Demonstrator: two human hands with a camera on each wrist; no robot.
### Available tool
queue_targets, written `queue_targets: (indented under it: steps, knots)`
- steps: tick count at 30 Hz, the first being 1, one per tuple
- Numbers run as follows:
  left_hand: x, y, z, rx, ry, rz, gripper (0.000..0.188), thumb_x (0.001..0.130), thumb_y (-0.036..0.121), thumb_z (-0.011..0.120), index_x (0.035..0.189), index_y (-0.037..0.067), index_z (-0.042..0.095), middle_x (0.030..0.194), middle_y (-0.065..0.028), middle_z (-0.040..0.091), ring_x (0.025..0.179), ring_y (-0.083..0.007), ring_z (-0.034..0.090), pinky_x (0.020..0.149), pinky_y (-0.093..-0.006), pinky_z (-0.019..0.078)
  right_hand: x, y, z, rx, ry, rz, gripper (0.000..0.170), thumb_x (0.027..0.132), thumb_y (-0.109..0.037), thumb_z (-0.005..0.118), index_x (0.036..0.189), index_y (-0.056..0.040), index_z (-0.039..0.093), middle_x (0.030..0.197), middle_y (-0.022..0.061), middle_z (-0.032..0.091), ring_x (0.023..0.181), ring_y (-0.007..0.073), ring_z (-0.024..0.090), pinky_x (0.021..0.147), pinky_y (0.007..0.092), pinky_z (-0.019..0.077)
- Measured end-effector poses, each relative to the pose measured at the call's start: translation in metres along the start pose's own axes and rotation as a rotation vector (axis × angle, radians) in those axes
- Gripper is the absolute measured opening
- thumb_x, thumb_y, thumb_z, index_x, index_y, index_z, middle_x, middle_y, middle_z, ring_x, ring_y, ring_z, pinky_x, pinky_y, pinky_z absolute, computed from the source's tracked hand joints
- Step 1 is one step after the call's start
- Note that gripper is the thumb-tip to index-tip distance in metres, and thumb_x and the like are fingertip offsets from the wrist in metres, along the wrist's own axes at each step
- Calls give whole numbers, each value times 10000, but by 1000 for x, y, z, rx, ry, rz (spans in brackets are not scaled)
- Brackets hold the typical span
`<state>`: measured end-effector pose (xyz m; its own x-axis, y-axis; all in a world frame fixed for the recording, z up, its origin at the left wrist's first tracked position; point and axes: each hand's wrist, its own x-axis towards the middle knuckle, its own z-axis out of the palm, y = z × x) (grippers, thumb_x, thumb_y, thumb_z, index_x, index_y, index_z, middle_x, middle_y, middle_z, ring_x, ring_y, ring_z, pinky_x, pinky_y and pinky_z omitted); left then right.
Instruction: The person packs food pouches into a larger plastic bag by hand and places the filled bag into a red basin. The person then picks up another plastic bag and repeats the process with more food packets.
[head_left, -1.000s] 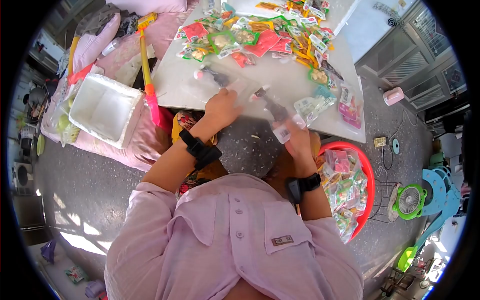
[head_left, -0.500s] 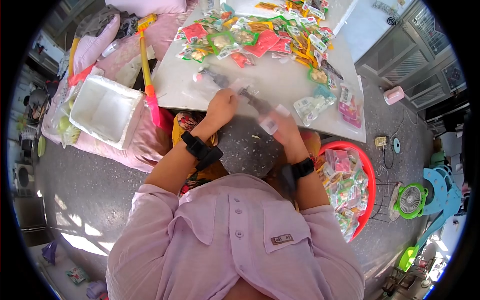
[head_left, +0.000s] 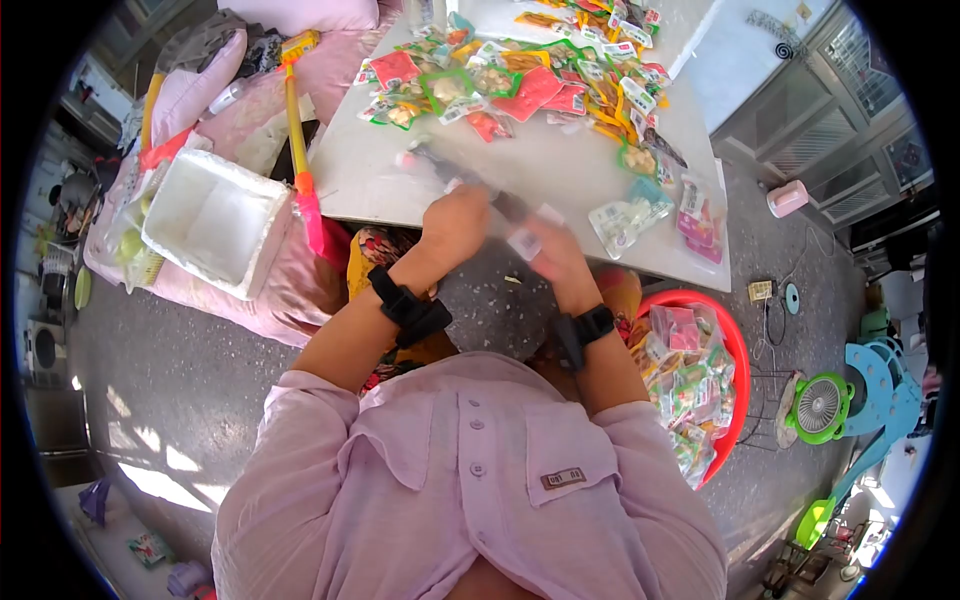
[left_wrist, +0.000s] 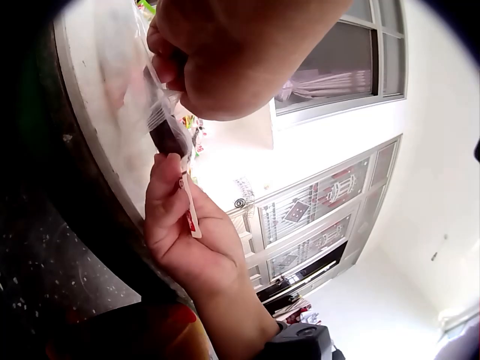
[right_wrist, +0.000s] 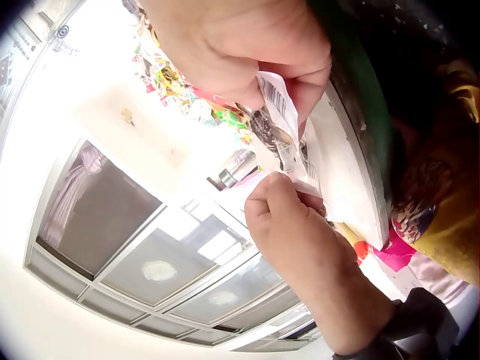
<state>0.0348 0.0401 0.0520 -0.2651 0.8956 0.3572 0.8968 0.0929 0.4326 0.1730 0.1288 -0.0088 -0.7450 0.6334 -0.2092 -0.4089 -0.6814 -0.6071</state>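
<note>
My right hand (head_left: 562, 262) pinches one end of a clear plastic packet (head_left: 511, 208) with dark contents, over the near edge of the table (head_left: 370, 200). That end carries a white barcode label (right_wrist: 279, 103), which shows in the right wrist view. My left hand (head_left: 455, 226) pinches clear plastic at the packet's other end, thumb and fingertips together, as the right wrist view shows. Just beyond the left hand, another clear packet with dark contents (head_left: 432, 162) lies on the table, blurred. In the left wrist view the dark packet (left_wrist: 169, 139) spans between both hands.
Many colourful snack packets (head_left: 530, 90) are heaped at the back of the table. Pale packets (head_left: 632, 216) and pink ones (head_left: 698, 222) lie on its right. A red tub (head_left: 742, 370) of packets stands below right; a white foam box (head_left: 205, 220) is at left.
My right hand has moved left with the packet, whose far end now meets my left hand. The left hand has shifted only slightly.
</note>
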Motion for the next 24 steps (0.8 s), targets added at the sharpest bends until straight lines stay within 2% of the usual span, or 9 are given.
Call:
queue_targets:
  steps: [1, 4, 7, 10, 13, 16, 19, 24]
  knots:
    - [0, 6, -5, 0, -2, 8, 101, 735, 145, 472, 782, 56, 479, 748, -124, 517, 716, -322, 514, 594, -407, 419, 4, 3, 5, 23, -14, -8, 222, 747, -2, 500, 970, -1, 494, 866, 117, 563, 735, 239, 581, 651, 357, 486]
    - [-4, 8, -6, -32, 5, 33, 100, 736, 145, 473, 788, 60, 477, 745, -122, 515, 707, -321, 514, 586, -405, 420, 12, 7, 29, -175, 2, -20, 216, 746, -43, 512, 960, -16, 503, 838, 94, 558, 694, 216, 576, 600, 331, 479]
    - [-8, 4, 0, -61, 11, 15, 92, 741, 144, 471, 781, 61, 479, 744, -123, 514, 710, -318, 514, 589, -403, 420, 12, 1, 47, -457, 96, 27, 194, 740, -89, 517, 922, -23, 529, 777, 66, 556, 636, 172, 551, 523, 295, 451]
    - [-14, -1, 2, -78, 13, 0, 89, 748, 145, 468, 771, 59, 482, 746, -124, 512, 721, -314, 513, 599, -401, 420, 7, -15, 42, -696, 56, 112, 170, 732, -124, 521, 870, -26, 546, 713, 43, 547, 578, 130, 516, 464, 252, 410]
    - [-20, -9, 8, -80, 11, 10, 90, 750, 145, 468, 766, 58, 487, 747, -125, 513, 724, -312, 513, 604, -397, 422, -1, -24, 32, -882, 126, 64, 157, 736, -125, 511, 841, -14, 542, 671, 32, 537, 537, 110, 491, 440, 235, 389]
    - [-23, -9, 11, -86, 12, 27, 88, 747, 141, 471, 768, 58, 490, 745, -125, 514, 713, -313, 514, 601, -393, 425, 4, -16, 29, -951, 124, -94, 162, 740, -123, 501, 844, -3, 533, 666, 41, 528, 508, 112, 481, 426, 226, 380]
    - [-21, -1, 5, -93, 30, 48, 81, 743, 133, 476, 771, 59, 491, 743, -124, 515, 700, -316, 515, 595, -392, 426, 15, -10, 44, -924, 108, 6, 158, 749, -88, 469, 861, 8, 526, 670, 54, 524, 505, 115, 477, 425, 232, 380]
    - [-22, -6, 5, -61, 5, 28, 78, 738, 128, 483, 777, 62, 499, 744, -123, 518, 700, -316, 520, 597, -390, 429, 32, -4, 54, -784, 87, 94, 162, 763, -56, 420, 888, -15, 513, 749, 79, 547, 601, 159, 538, 480, 254, 440]
